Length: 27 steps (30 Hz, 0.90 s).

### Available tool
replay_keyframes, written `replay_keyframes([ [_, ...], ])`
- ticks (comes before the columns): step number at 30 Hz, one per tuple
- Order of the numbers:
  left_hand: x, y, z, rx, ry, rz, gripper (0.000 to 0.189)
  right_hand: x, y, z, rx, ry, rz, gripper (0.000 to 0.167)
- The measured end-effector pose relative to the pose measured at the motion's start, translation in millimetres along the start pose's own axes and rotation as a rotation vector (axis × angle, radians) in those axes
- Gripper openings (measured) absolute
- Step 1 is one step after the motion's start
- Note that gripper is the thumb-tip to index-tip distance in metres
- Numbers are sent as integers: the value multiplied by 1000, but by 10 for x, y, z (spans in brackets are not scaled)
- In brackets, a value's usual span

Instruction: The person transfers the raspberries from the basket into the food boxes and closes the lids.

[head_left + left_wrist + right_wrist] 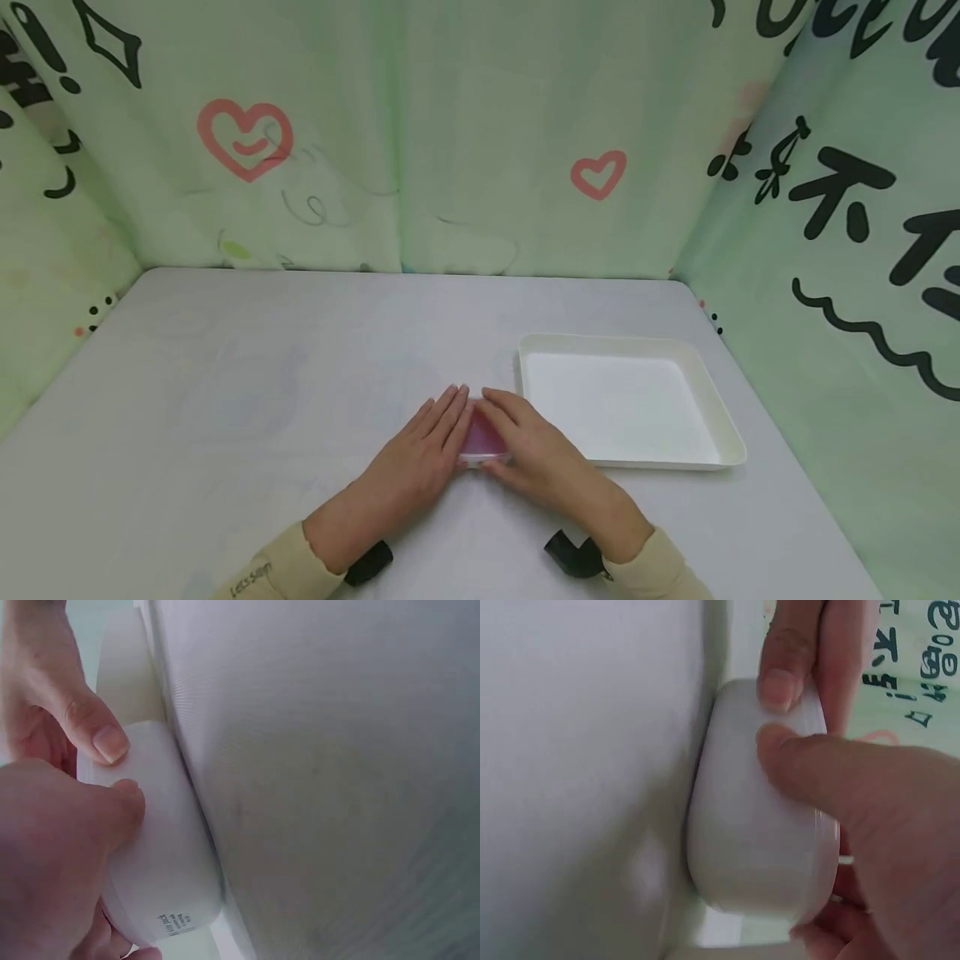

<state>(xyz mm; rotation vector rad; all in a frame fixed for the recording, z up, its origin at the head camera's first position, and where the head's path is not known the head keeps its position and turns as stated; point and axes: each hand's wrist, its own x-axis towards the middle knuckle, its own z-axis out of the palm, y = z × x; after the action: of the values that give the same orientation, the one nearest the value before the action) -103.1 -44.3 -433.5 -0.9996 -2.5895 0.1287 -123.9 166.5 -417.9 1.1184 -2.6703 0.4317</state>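
Observation:
A small white plastic tub (169, 847) with rounded corners stands on the white table. Its pink-purple top (483, 435) shows between the hands in the head view. My left hand (420, 462) holds it from the left, fingers along that side and thumb on the near wall. From the right, my right hand (551, 458) grips it, thumb on the near wall and fingers bent round the far part. Both thumbs press close together on the white wall (742, 795) in the wrist views. Small dark print (176, 924) is on that wall. The tub's far side is hidden.
A shallow white rectangular tray (716, 408) lies right of the tub, close to the right hand. Pale green curtains (465, 125) with hearts and black lettering hang round the back and sides of the table (225, 400).

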Motion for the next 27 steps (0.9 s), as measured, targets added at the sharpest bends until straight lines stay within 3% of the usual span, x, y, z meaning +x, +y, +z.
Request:
replay_keyframes([
  [5,4,27,32,-22,-26,-9,66,-54,-108,110,-262,-63,3,82],
  [8,10,38,40,-18,-24,-16,66,-64,-153,156,-338,-48,38,82],
  [17,17,57,16,-37,-24,-39,70,-52,-191,153,-367,-91,82,80],
  [23,46,101,-17,-121,-124,-87,80,-28,-244,152,-319,-111,113,78],
  [27,66,127,-27,-110,-193,-112,86,-3,-273,176,-325,-111,123,76],
])
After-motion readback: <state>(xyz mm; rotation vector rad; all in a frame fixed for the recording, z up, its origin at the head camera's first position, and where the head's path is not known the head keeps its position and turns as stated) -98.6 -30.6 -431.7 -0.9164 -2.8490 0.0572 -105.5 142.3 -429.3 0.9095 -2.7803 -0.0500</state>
